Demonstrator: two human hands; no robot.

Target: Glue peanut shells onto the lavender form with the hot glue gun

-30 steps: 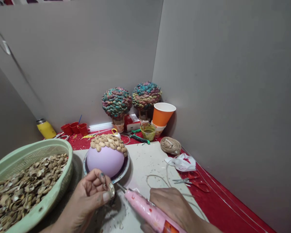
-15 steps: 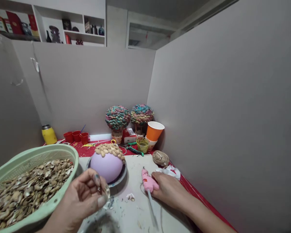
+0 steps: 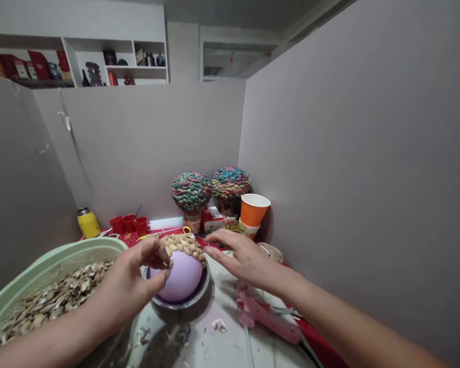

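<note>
While left hand (image 3: 141, 266) pinches shell (image 3: 170, 265), right hand (image 3: 243, 255) extends open-fingered near ball (image 3: 181, 278).

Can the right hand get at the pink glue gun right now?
Likely yes: the right hand looks open and empty, and the glue gun lies close below its wrist, with nothing visible between.

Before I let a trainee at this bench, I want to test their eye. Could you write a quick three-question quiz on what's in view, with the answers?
1. True or false: the pink glue gun rests on the pale board, not in the right hand.
2. What is the purple ball sitting in? A) a green basket B) a round bowl C) an orange cup
3. How many small red cups stand near the yellow bottle?

Key: 1. True; 2. B; 3. Three
</note>
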